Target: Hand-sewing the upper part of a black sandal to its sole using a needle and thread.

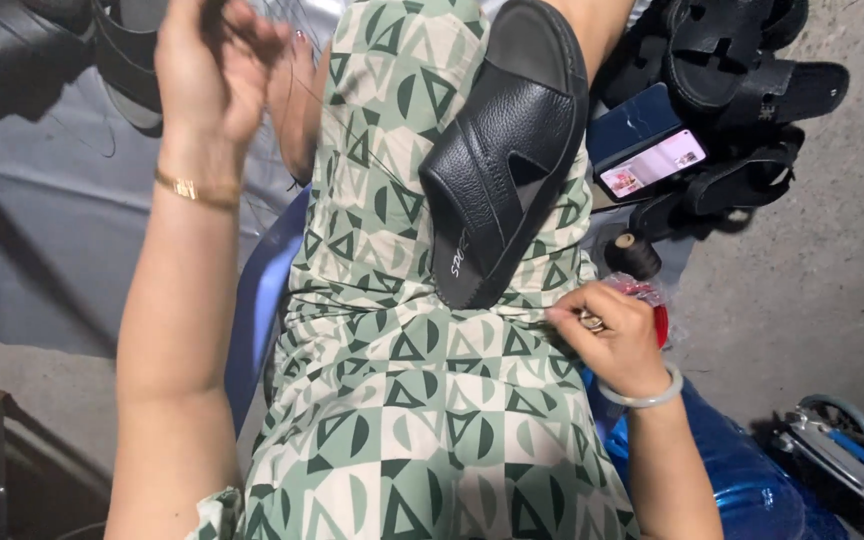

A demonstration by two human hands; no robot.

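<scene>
Left hand [214, 62] up high near the top edge, fingers bent in and pinching a thin dark thread [297, 105]. Gold bracelet [195, 189] on that wrist. Thread very thin, running down from the raised hand toward the lap, hard to follow all the way.

Right hand [607, 335] low on the right side, resting on the lap. Fingers curled and pressed together around something small and shiny; cannot tell what. Pale green bangle [642, 397] around that wrist.

Black sandal [502, 160] lying across the knee, between the two hands, sole down on the green and cream dress [407, 400]. Two wide leather straps crossing over the top. Heel end toward the right hand, close to it but not touching. Toe end pointing away, up the picture.

Blue plastic stool [257, 300] peeking out under the dress on the left. Spool of dark thread [634, 255] just above the right hand. Something red and crinkly [652, 300] right beside the hand. Phone [652, 163] with a lit screen lying past the spool. Pile of more black sandals [752, 90] behind the phone, on the grey floor. More black sandals [42, 50] in the top left corner too, on a grey sheet. Blue bag [742, 480] by the right elbow, and some metal tools [842, 450] in the bottom right corner.
</scene>
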